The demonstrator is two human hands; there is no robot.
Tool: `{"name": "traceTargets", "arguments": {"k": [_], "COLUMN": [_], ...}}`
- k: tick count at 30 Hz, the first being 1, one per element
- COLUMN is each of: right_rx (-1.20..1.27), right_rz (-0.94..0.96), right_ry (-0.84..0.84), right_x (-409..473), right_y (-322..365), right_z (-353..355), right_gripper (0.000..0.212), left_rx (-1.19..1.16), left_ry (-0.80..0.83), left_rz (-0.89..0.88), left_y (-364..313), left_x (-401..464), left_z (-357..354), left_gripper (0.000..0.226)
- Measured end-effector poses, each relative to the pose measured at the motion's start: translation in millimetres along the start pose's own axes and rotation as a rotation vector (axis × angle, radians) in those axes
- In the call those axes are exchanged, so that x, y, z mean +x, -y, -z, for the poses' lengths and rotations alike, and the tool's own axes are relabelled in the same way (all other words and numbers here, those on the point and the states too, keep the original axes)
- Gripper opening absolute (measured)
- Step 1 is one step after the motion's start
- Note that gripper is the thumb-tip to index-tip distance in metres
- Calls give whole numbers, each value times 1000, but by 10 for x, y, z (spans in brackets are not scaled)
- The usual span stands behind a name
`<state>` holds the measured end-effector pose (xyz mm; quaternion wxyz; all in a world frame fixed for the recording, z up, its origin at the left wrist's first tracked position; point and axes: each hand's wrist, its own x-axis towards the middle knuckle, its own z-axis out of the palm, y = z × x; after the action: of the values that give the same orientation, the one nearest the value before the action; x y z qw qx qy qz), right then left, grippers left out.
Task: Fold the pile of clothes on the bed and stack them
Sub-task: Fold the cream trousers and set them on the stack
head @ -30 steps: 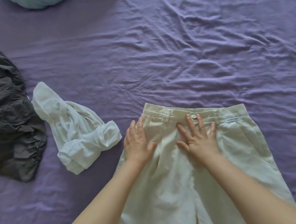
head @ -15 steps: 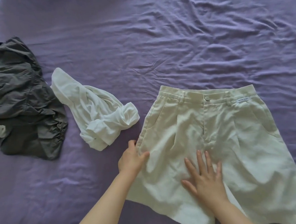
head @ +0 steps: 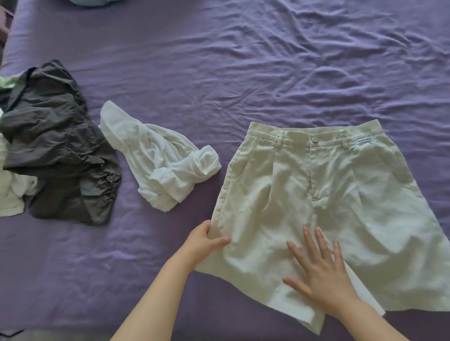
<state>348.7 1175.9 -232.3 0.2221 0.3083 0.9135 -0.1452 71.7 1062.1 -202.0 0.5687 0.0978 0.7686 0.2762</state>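
Nearest, the right hand [head: 321, 272] lies flat on the pale cream cotton shorts [head: 336, 205], fingers straight and spread apart over the inner leg. The left hand [head: 206, 242] pinches the shorts' left side seam, thumb on top and fingers curled under the cloth. The shorts lie spread front-up on the wrinkled purple bed sheet [head: 238, 64]. Further left lie a crumpled white top [head: 160, 161] and, touching it, a rumpled dark grey garment [head: 56, 143].

I'm looking down into a home bedroom: a bed [head: 238, 64] under a creased purple sheet [head: 316, 46] carries loose household laundry, namely cream shorts [head: 299, 192], a crumpled white top [head: 162, 161] and a dark grey garment [head: 57, 154].
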Motion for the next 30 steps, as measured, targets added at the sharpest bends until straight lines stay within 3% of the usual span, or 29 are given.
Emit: {"name": "traceTargets", "arguments": {"k": [4, 7, 9, 13, 15, 18, 21, 25, 30], "right_rx": [-83, -82, 204, 1224, 1450, 1224, 1226, 1361, 1449], "right_rz": [92, 50, -18, 6, 32, 23, -40, -116, -141], "right_ry": [55, 144, 139, 30, -2, -253, -467, -473, -475], "right_x": [-92, -98, -119, -285, -428, -558, -649, -749, -846], "right_y": [-172, -103, 35, 334, 410, 345, 119, -169, -415], "right_z": [-110, 25, 204, 884, 1116, 1172, 1127, 1066, 956], "right_gripper": [79, 74, 75, 74, 86, 90, 60, 55, 45], "left_rx": [116, 21, -145, -240, -328, -396, -343, -283, -272], "left_ry": [-170, -274, -249, -105, -11, 113, 177, -74, -280], "left_rz": [-2, -122, -212, -307, -300, -261, -226, -180, -57], "left_y": [157, 13, -197, -675, -868, -1058, -1142, -1268, -1715], "left_x": [-199, -440, -647, -915, -975, -1021, -957, -639, -166], "left_z": [-84, -222, -405, -824, -1017, -1223, -1337, -1421, -1445], "left_gripper": [21, 17, 20, 21, 19, 20, 26, 32, 72]}}
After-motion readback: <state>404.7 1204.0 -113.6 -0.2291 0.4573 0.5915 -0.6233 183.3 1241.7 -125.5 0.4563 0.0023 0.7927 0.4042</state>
